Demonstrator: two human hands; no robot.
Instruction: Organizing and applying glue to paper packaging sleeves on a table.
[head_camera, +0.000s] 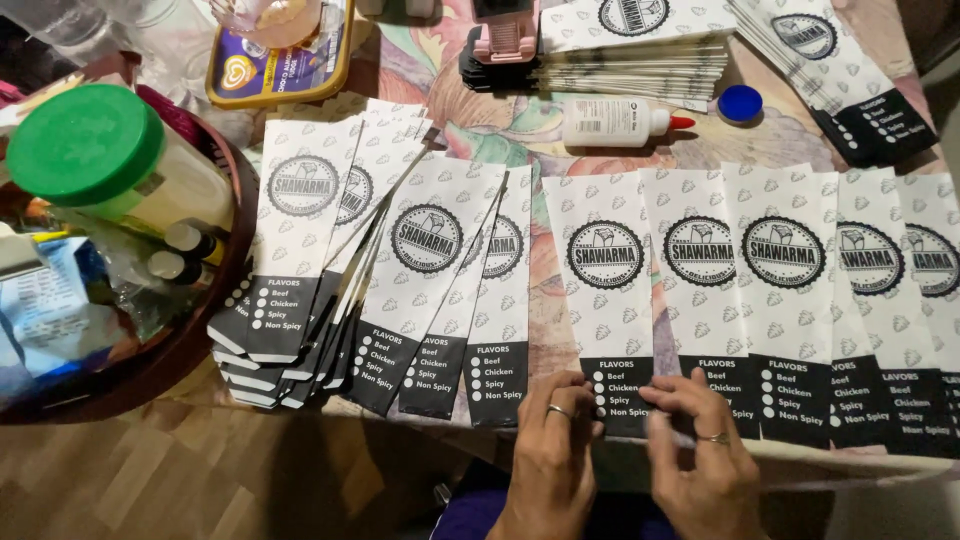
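- Light falls brightest on the white paper sleeves at centre, which stay crisp and readable.
- The lower edge and left corner fall dim; the floor lies in shadow.
- The hands cast soft shadows downward.
- The glue bottle shows mild glare.
- The edges bend slightly.

I'm at home, it seems. My table wears a flowery cloth, crowded with paper sleeves, a glue bottle and a cluttered basket.
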